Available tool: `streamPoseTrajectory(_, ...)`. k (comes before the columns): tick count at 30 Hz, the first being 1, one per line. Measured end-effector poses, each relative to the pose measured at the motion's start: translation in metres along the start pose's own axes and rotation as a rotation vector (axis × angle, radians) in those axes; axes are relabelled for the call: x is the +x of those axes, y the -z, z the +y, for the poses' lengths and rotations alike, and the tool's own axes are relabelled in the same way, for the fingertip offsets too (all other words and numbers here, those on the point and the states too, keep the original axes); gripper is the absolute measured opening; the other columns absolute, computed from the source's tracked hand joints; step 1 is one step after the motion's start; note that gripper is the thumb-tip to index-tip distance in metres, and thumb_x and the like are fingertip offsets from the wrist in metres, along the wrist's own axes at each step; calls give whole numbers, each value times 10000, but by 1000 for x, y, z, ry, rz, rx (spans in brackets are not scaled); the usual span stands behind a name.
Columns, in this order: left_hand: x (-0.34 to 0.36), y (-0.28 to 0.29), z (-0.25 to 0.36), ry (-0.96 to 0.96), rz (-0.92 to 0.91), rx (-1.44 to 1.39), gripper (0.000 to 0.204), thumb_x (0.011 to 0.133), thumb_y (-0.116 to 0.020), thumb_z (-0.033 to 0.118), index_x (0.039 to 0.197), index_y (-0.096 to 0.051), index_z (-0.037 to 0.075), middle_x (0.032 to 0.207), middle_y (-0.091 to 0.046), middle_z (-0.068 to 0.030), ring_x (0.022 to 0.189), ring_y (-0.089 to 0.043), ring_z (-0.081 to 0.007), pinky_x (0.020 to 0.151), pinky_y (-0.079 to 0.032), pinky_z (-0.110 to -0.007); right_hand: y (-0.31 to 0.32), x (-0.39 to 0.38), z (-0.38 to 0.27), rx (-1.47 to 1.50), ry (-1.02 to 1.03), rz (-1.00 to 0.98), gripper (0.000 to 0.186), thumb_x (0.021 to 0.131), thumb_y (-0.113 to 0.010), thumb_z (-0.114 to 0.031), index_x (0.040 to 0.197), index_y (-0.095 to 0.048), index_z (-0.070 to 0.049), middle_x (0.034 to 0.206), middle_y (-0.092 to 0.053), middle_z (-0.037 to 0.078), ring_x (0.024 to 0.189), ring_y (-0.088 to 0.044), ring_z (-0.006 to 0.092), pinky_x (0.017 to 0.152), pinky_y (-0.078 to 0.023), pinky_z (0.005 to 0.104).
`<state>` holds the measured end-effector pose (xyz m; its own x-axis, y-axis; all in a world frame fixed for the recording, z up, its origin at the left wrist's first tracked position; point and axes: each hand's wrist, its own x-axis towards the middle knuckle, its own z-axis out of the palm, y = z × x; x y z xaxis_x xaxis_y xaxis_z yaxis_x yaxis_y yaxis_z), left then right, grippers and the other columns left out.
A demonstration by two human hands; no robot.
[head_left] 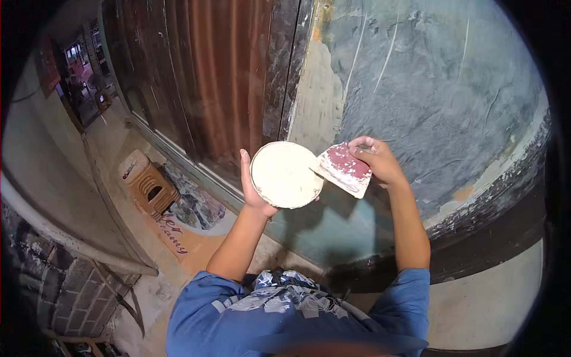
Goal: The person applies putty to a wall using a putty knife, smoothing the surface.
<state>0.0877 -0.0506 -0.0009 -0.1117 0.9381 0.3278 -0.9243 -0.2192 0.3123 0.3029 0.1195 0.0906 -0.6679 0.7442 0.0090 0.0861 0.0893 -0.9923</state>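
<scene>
My left hand (254, 193) supports a round, shallow container of cream-white paste (286, 174) from below, its fingers wrapped about the rim. Between the thumb and fingers of my right hand (380, 160) is a dark red putty spreader (346, 169), smeared with white paste along its lower edge. The spreader's left corner meets or overlaps the container's right rim; I cannot tell whether they touch. Behind both hands stands a grey-blue wall (422, 77), with a pale strip of paste (318, 89) on it next to the door frame.
A brown panelled door (217, 71) in a dark frame rises at the upper left. On the floor to the left, an orange-brown plastic stool (151, 184) stands by a printed cardboard sheet (190, 256). A block wall (74, 285) and hanging cables (113, 220) lie farther left.
</scene>
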Motion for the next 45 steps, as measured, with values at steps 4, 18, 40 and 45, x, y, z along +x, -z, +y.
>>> streamPoseTrajectory(4, 4, -7, -5, 36, 16, -4, 1018, 870, -263, 868, 1444, -461, 50, 1428, -517, -251, 1217, -568, -494, 929, -457, -758, 10, 2, 20, 364, 4, -3, 126, 986, -633, -118, 1086, -627, -41, 948, -711, 58, 794, -703, 126, 660, -590, 268)
streamPoseTrajectory(18, -7, 1, -19, -17, 46, -62, 983, 867, -280, 866, 1433, -480, 87, 1420, -520, -248, 1203, -548, -545, 870, -435, -819, 15, 4, 18, 858, 453, -266, 356, 1059, -531, -239, 1344, -455, -40, 981, -615, 37, 763, -557, 116, 652, -474, 283)
streamPoseTrajectory(40, -5, 7, 49, -100, 37, -42, 949, 889, -304, 839, 1447, -464, 89, 1437, -502, -239, 1219, -532, -542, 862, -413, -844, 11, 65, -154, -1138, 928, 584, 244, 977, -612, -264, 1143, -683, -101, 964, -710, 195, 909, -663, 413, 780, -512, 468)
streamPoseTrajectory(45, 2, 24, 67, -121, 82, -20, 951, 871, -343, 848, 1465, -462, 115, 1478, -473, -228, 1242, -511, -550, 876, -390, -853, -8, 77, -150, -1282, 881, 640, 256, 982, -609, -315, 1168, -685, -156, 954, -703, 173, 919, -663, 393, 771, -518, 474)
